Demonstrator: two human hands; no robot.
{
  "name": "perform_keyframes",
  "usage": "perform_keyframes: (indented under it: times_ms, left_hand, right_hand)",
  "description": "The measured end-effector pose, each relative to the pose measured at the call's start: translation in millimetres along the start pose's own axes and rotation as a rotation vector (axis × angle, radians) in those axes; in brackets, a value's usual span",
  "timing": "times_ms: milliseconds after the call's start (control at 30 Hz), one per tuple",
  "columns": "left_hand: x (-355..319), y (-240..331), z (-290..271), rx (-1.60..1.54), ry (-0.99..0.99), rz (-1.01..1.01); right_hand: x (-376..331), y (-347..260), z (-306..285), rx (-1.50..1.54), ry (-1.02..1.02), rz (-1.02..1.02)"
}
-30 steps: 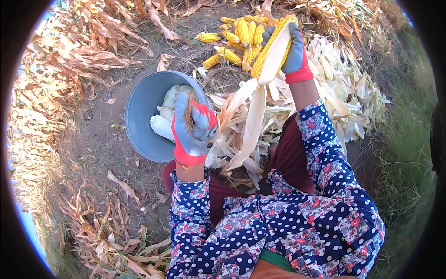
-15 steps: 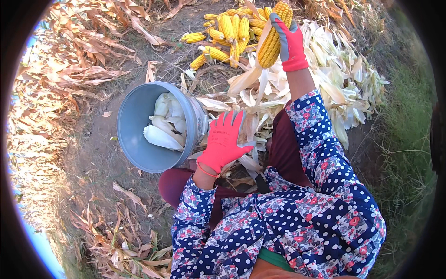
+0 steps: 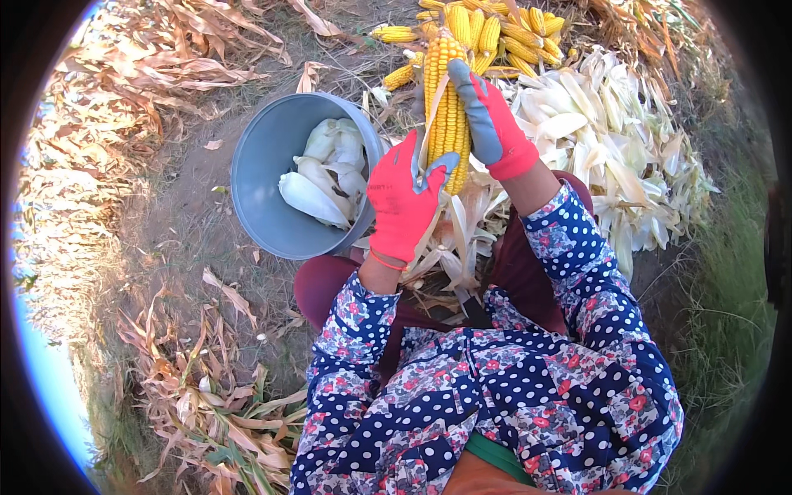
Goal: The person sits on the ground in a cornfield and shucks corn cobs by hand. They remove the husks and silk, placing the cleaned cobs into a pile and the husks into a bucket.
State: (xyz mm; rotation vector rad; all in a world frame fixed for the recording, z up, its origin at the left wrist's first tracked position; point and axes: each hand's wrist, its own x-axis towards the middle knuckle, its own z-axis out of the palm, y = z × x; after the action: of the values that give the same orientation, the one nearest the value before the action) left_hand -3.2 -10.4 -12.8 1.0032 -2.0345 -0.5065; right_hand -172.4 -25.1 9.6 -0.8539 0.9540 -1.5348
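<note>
Knobbly tapered corn ear (image 3: 450, 115), papery husks (image 3: 582, 124) nearby, left hand (image 3: 404, 198) grasping ear's lower end, right hand (image 3: 493, 124) gripping mid-length

PLACE: cornfield (image 3: 66, 198) (open air, sunlit) | dry maize leaves (image 3: 124, 78) | bare earth (image 3: 194, 186) | heaped yellow cobs (image 3: 489, 35) | grass (image 3: 734, 280)
</note>
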Motion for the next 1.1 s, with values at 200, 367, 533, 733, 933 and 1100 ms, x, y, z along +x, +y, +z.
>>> perform_keyframes:
  times_ms: [200,367,533,733,933,1100]
  left_hand:
    - [3,18,-22,-0.768,-0.167,-0.277]
    - [-2,31,-14,0.000,-0.530,0.419]
    - [-4,33,-17,-0.343,-0.768,0.165]
    - [14,17,-11,-1.330,-0.656,-0.924]
    - [4,13,-7,-1.792,-0.418,-1.005]
    - [13,13,-17,-1.507,-0.331,-0.862]
  right_hand:
    - [28,1,-32,0.265,0.151,-0.140]
    - [38,1,-49,0.284,0.230,-0.192]
    - [28,6,-33,-0.099,0.176,-0.379]
    - [8,-2,-13,0.007,-0.011,-0.399]
    - [-35,-22,13,-0.548,-0.425,-0.592]
    - [-32,-21,21,-0.260,-0.076,-0.574]
